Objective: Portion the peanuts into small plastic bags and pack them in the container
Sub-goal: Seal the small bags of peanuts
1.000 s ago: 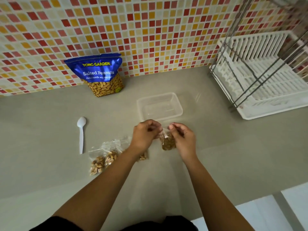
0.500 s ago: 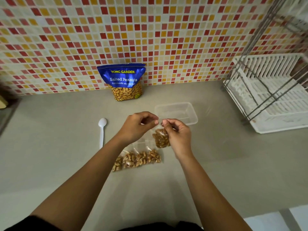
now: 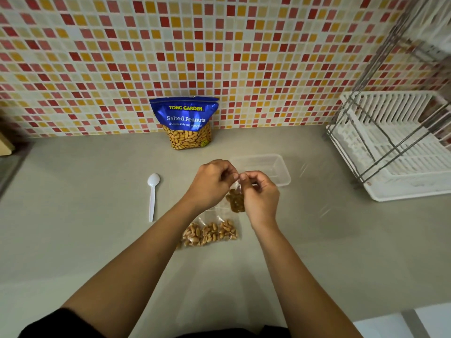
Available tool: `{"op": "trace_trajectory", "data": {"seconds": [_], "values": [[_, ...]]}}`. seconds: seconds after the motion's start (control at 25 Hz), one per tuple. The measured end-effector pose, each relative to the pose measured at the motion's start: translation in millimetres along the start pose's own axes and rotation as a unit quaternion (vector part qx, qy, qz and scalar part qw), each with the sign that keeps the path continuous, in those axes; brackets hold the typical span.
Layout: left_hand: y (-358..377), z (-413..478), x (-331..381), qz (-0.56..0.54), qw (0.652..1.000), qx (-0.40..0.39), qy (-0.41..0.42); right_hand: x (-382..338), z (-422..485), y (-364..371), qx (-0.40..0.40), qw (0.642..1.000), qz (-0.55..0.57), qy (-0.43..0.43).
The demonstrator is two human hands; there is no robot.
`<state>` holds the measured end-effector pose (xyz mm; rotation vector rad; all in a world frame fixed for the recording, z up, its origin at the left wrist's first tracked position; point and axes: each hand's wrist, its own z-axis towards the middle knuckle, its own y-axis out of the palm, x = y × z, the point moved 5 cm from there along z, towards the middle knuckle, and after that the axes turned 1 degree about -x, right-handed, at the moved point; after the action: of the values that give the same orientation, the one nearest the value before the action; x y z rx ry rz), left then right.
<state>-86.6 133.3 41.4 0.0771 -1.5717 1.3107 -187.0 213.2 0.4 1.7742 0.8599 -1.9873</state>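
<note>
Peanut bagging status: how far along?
Done: filled bags lie on the counter. In hand: the left hand and right hand pinch the top of the held bag, apparently sealing it. Left: the clear container looks empty, so packing is not yet started; the peanut pouch holds more nuts.

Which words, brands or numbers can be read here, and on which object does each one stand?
"TONG GARDEN": yellow letters on the blue peanut bag.
"Salted Peanuts": white letters on the same bag.
The small line under these words: too small to read.
Nothing else bears text.
</note>
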Motion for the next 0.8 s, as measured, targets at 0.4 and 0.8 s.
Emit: {"op": "trace_trajectory", "data": {"seconds": [0.4,0.8], "values": [[-7.2,-0.1,5.5,0.051,0.997,0.028,0.047,-16.4,9.7,-20.1,0.025,0.999,0.011,-0.022],[26.4,-29.3,-30.8,-0.110,0.986,-0.059,-0.111,27.2,13.0,-21.9,-0.017,0.975,0.157,0.153]]}}
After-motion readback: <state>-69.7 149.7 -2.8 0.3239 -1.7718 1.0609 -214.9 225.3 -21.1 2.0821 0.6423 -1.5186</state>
